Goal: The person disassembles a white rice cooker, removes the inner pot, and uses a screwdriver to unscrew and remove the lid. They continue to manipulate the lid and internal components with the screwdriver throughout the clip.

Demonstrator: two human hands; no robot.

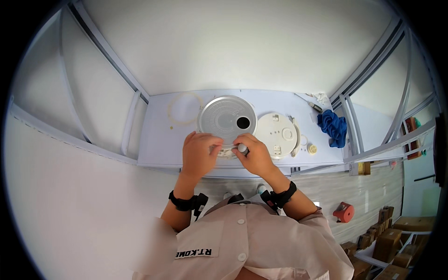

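Note:
A round silver metal disc (219, 116) with a black circle sits mid-bench, on parts mostly hidden beneath it. At its front rim, my left hand (198, 154) has curled, pinched fingers; what they hold, if anything, I cannot make out. My right hand (253, 156) is beside it at the same rim, closed around a small grey cylinder (242, 148). Just right of the disc lies a round white plastic housing (273, 132) with a curved piece along its side.
The white bench (158, 140) also carries a thin translucent ring at back left, a screwdriver (315, 106), a blue cloth (332, 126) and a small cream roll (311, 148). Metal frames flank it. A red stool (344, 213) and cardboard boxes (387, 242) stand on the floor at right.

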